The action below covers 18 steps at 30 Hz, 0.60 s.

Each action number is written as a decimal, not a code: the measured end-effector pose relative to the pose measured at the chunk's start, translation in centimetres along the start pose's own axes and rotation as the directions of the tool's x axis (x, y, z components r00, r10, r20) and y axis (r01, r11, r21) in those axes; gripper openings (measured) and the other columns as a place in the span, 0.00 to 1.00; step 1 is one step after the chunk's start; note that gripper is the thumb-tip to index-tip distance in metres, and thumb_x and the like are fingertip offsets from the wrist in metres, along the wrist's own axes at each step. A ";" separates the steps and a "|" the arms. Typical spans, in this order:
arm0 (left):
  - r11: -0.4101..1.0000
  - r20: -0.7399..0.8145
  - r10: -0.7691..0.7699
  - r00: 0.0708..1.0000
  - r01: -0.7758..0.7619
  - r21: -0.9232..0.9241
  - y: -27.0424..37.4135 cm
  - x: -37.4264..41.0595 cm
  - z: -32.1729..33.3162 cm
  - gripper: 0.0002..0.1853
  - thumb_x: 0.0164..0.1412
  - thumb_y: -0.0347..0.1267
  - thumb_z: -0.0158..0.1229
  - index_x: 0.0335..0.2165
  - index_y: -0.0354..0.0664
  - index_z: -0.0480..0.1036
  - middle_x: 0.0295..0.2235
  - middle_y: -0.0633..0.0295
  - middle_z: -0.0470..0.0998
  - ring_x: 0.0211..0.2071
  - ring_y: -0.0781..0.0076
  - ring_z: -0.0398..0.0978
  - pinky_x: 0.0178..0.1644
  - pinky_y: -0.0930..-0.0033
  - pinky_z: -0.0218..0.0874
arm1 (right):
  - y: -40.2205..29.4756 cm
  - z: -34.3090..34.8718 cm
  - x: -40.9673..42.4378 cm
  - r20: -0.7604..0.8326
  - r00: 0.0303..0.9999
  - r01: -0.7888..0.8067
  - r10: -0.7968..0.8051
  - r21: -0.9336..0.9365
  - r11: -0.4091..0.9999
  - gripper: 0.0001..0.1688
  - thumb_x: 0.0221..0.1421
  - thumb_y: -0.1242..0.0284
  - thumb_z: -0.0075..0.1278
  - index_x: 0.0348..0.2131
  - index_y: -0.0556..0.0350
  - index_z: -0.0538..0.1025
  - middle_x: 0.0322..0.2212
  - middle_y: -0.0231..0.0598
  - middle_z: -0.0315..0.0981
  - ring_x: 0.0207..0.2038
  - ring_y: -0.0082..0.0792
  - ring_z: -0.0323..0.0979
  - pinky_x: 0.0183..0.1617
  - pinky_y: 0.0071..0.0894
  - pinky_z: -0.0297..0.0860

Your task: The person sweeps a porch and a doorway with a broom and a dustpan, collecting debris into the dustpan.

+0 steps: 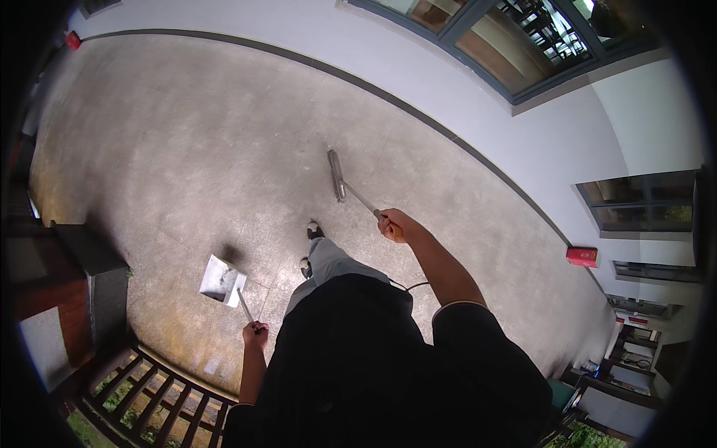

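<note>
My right hand (393, 225) is closed around the handle of a broom (337, 176), a long pole with a wide, narrow bristle head. The head is out over the floor ahead of my feet; whether its bristles touch the ground I cannot tell. Down on the left, my left hand (256, 334) grips the handle of a long-handled dustpan (223, 281). Its white pan holds some dark debris and casts a shadow beside it. My two shoes (315, 230) stand between the broom head and the pan.
Speckled floor (224, 140) stretches to a white wall (358, 61) with a dark baseboard and windows (521, 45). A red box (582, 257) sits at the wall's foot. Slatted railing (162, 400) runs along the lower left, beside a dark square pillar base (106, 297).
</note>
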State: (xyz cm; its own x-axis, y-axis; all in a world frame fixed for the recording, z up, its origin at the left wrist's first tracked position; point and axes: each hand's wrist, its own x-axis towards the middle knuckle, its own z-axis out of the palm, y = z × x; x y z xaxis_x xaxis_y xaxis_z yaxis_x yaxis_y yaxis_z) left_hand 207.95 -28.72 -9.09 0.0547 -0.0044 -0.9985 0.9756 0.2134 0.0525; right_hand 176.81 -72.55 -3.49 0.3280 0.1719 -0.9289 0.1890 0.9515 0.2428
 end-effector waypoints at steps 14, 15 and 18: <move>0.977 0.140 0.198 0.970 -0.184 -0.105 19.9 4.7 6.0 0.06 0.43 0.19 0.34 0.15 0.32 0.57 0.13 0.57 0.58 0.19 0.65 0.60 0.26 0.65 0.57 | -17.7 11.3 17.8 -0.346 0.774 0.098 -0.530 -0.762 0.641 0.15 0.46 0.69 0.33 0.15 0.62 0.61 0.07 0.40 0.58 0.07 0.32 0.57 0.10 0.29 0.56; 0.819 0.108 -0.061 0.992 0.112 -0.563 22.6 5.1 6.9 0.06 0.43 0.20 0.34 0.16 0.32 0.57 0.13 0.57 0.58 0.19 0.65 0.60 0.26 0.66 0.56 | -18.1 12.3 19.3 -0.332 0.768 0.043 -0.547 -0.826 0.562 0.17 0.46 0.68 0.33 0.14 0.63 0.62 0.08 0.41 0.59 0.08 0.33 0.59 0.11 0.30 0.57; 0.965 -0.013 0.073 0.997 -0.074 -0.252 27.9 7.0 11.2 0.07 0.44 0.21 0.33 0.16 0.30 0.57 0.14 0.56 0.58 0.20 0.64 0.60 0.26 0.66 0.56 | -16.5 13.7 22.0 -0.369 0.785 -0.214 -0.498 -0.915 0.341 0.19 0.47 0.68 0.30 0.15 0.63 0.66 0.09 0.41 0.61 0.11 0.33 0.61 0.14 0.32 0.59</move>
State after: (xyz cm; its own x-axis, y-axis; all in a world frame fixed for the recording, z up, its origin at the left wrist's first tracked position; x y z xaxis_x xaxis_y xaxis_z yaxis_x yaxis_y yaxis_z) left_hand 237.96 -33.71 -14.46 0.1233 0.0236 -0.9921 0.8834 0.4529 0.1206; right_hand 193.58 -87.96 -24.11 -0.1784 -0.2448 -0.9530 -0.8531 0.5212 0.0258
